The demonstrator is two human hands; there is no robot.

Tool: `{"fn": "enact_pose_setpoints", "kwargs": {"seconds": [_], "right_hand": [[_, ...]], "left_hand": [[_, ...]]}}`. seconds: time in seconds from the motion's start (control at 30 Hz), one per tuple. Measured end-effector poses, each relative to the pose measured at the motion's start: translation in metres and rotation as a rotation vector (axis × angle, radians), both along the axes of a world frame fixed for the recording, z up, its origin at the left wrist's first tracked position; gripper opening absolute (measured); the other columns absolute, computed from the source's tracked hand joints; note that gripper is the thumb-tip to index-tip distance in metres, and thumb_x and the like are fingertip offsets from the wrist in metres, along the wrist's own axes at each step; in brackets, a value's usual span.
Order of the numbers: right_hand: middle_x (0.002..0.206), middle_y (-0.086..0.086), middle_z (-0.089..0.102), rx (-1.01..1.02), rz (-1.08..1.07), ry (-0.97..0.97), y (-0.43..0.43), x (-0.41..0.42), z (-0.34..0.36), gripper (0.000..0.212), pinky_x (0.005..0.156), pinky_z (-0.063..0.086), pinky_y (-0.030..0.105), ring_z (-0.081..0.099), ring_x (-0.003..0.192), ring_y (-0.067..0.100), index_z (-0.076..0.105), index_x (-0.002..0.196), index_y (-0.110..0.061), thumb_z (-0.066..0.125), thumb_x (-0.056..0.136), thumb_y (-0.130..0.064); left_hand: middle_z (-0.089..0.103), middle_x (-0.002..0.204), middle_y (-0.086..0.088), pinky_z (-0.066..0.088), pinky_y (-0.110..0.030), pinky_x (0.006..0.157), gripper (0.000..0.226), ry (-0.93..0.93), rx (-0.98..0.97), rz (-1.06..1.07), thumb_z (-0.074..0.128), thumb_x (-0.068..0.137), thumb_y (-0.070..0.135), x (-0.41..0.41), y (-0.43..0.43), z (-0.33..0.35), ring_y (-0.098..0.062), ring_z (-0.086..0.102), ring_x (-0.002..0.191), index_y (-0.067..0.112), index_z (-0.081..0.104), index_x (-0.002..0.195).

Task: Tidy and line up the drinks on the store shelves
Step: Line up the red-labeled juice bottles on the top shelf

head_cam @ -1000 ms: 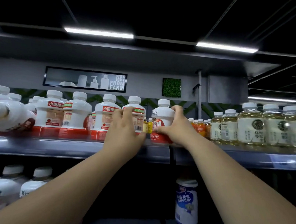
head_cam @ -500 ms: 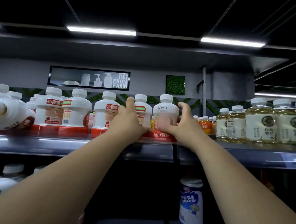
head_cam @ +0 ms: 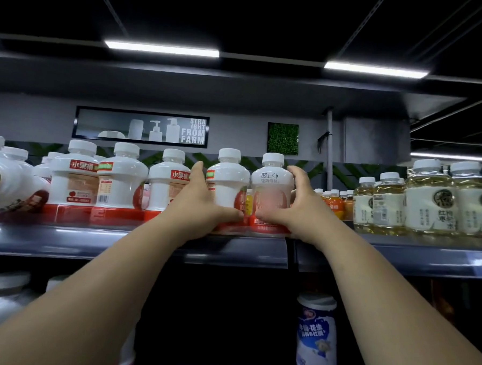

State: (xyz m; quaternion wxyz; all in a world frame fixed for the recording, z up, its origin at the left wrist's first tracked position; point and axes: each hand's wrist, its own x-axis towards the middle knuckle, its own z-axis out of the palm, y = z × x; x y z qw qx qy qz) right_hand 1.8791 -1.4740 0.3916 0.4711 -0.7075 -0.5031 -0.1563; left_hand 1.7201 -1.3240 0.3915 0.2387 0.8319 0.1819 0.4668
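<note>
A row of squat white bottles with red bases and white caps stands on the upper grey shelf (head_cam: 136, 245). My left hand (head_cam: 197, 202) wraps the left side of one white bottle (head_cam: 228, 181). My right hand (head_cam: 297, 207) grips the right side of the neighbouring bottle (head_cam: 271, 188), which has a pinkish label. The two bottles stand upright and close together at the shelf's front edge. A similar white bottle (head_cam: 8, 187) at the far left lies tipped over.
Pale yellow tea bottles (head_cam: 428, 206) fill the shelf to the right, with small orange juice bottles (head_cam: 335, 205) behind. On the lower shelf stand a blue-and-white can (head_cam: 316, 339) and several white bottles (head_cam: 2, 301) at left. A wall sign (head_cam: 142, 127) hangs behind.
Both hands have closed in on the two bottles; the left-hand bottle has come right, nearer the pink-label bottle, and the right hand has dropped lower on its bottle.
</note>
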Motion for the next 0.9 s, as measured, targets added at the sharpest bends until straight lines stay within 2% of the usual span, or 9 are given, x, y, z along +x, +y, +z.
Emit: {"fn": "enact_pose_setpoints", "kwargs": {"seconds": [0.1, 0.17, 0.23, 0.4, 0.47, 0.53, 0.67, 0.73, 0.9], "right_hand": [[0.139, -0.002, 0.051, 0.014, 0.002, 0.019, -0.002, 0.001, -0.002, 0.118, 0.097, 0.053, 0.048, 0.059, 0.114, 0.02, 0.006, 0.151, -0.045, 0.088, 0.066, -0.053], [0.14, -0.003, 0.053, -0.011, -0.042, -0.019, -0.001, -0.001, -0.003, 0.117, 0.097, 0.053, 0.048, 0.059, 0.114, 0.019, 0.005, 0.15, -0.045, 0.085, 0.065, -0.059], [0.138, -0.004, 0.054, -0.052, -0.124, -0.092, 0.001, -0.005, -0.004, 0.118, 0.096, 0.052, 0.046, 0.06, 0.112, 0.02, 0.002, 0.15, -0.043, 0.08, 0.065, -0.066], [0.137, -0.003, 0.055, -0.079, -0.152, -0.116, 0.002, -0.006, -0.003, 0.118, 0.094, 0.052, 0.046, 0.061, 0.111, 0.02, -0.001, 0.151, -0.043, 0.077, 0.067, -0.069], [0.139, -0.002, 0.054, -0.071, -0.163, -0.126, 0.002, -0.006, -0.004, 0.117, 0.095, 0.052, 0.046, 0.06, 0.113, 0.021, 0.0, 0.151, -0.041, 0.077, 0.068, -0.069], [0.141, -0.001, 0.053, -0.061, -0.187, -0.149, 0.002, -0.006, -0.004, 0.117, 0.094, 0.051, 0.043, 0.059, 0.115, 0.022, 0.001, 0.153, -0.037, 0.076, 0.069, -0.069], [0.141, 0.0, 0.053, -0.066, -0.228, -0.174, 0.002, -0.008, -0.005, 0.116, 0.089, 0.05, 0.039, 0.059, 0.115, 0.023, 0.001, 0.154, -0.033, 0.074, 0.071, -0.069], [0.142, -0.001, 0.053, -0.059, -0.219, -0.171, 0.002, -0.008, -0.005, 0.115, 0.091, 0.051, 0.04, 0.059, 0.116, 0.023, 0.002, 0.155, -0.034, 0.071, 0.071, -0.073], [0.145, -0.002, 0.051, -0.015, -0.165, -0.119, 0.0, -0.008, -0.005, 0.113, 0.098, 0.05, 0.044, 0.057, 0.12, 0.023, 0.007, 0.154, -0.038, 0.072, 0.068, -0.073]], "left_hand": [[0.057, 0.131, 0.005, 0.051, -0.041, 0.095, 0.135, 0.05, -0.012, -0.079, 0.092, 0.049, 0.052, -0.003, 0.002, -0.002, -0.016, 0.061, 0.106, 0.034, 0.008, 0.153], [0.051, 0.136, 0.01, 0.046, -0.036, 0.098, 0.136, 0.076, 0.037, -0.012, 0.09, 0.05, 0.061, 0.0, 0.0, -0.005, -0.015, 0.057, 0.114, 0.029, 0.007, 0.153], [0.052, 0.141, 0.001, 0.046, -0.044, 0.102, 0.136, 0.054, 0.069, 0.09, 0.087, 0.047, 0.067, 0.003, 0.002, -0.005, -0.022, 0.056, 0.119, 0.027, 0.01, 0.152], [0.063, 0.115, 0.006, 0.054, -0.04, 0.09, 0.095, 0.059, 0.021, 0.013, 0.088, 0.055, 0.054, 0.002, 0.007, -0.005, -0.01, 0.063, 0.097, 0.031, 0.035, 0.13], [0.06, 0.116, 0.007, 0.055, -0.043, 0.09, 0.104, 0.045, 0.075, 0.056, 0.082, 0.042, 0.074, 0.002, 0.003, -0.005, -0.012, 0.062, 0.101, 0.032, 0.037, 0.126], [0.055, 0.128, 0.001, 0.052, -0.047, 0.096, 0.119, -0.007, 0.153, 0.128, 0.074, 0.039, 0.085, 0.002, -0.001, -0.004, -0.019, 0.057, 0.114, 0.027, 0.035, 0.135], [0.042, 0.145, -0.005, 0.043, -0.044, 0.105, 0.105, -0.079, 0.316, 0.258, 0.074, 0.074, 0.06, -0.002, -0.012, -0.004, -0.022, 0.044, 0.129, 0.021, 0.017, 0.154], [0.045, 0.142, -0.004, 0.046, -0.045, 0.101, 0.1, -0.085, 0.348, 0.3, 0.072, 0.076, 0.059, -0.003, -0.014, -0.006, -0.023, 0.048, 0.125, 0.022, 0.019, 0.151], [0.053, 0.137, -0.006, 0.048, -0.043, 0.092, 0.112, -0.047, 0.221, 0.352, 0.077, 0.063, 0.069, 0.006, -0.016, -0.009, -0.028, 0.053, 0.123, 0.019, 0.02, 0.146]]}}
